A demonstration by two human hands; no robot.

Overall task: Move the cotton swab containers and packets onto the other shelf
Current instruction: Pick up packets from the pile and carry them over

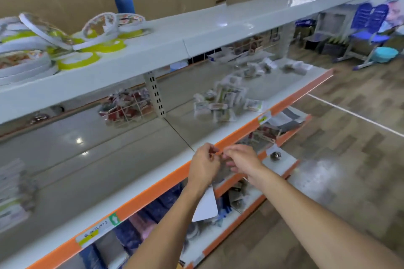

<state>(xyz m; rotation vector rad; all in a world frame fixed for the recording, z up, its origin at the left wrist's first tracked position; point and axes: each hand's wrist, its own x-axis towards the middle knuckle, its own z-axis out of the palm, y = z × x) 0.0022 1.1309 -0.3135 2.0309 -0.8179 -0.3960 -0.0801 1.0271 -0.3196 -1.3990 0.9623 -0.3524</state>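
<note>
Round cotton swab containers (pixel 87 41) with white lids and yellow-green bands lie in a loose heap at the left of the top white shelf (pixel 218 26). On the middle shelf (pixel 109 159) sits a blurred pile of small packets (pixel 220 102), with more packets (pixel 260 67) farther right. My left hand (pixel 203 166) and my right hand (pixel 242 161) meet fingertip to fingertip over that shelf's orange front edge (pixel 153 190). Their fingers are pinched, and blur hides whether anything is between them. A white card (pixel 206 205) shows just under my left wrist.
A wire basket (pixel 129 107) of red-and-white packs stands at the back of the middle shelf beside a perforated upright (pixel 156 94). Stacked white goods (pixel 13 192) sit at its far left. Lower shelves hold dark items. Wood-pattern floor and blue chairs (pixel 369 30) lie to the right.
</note>
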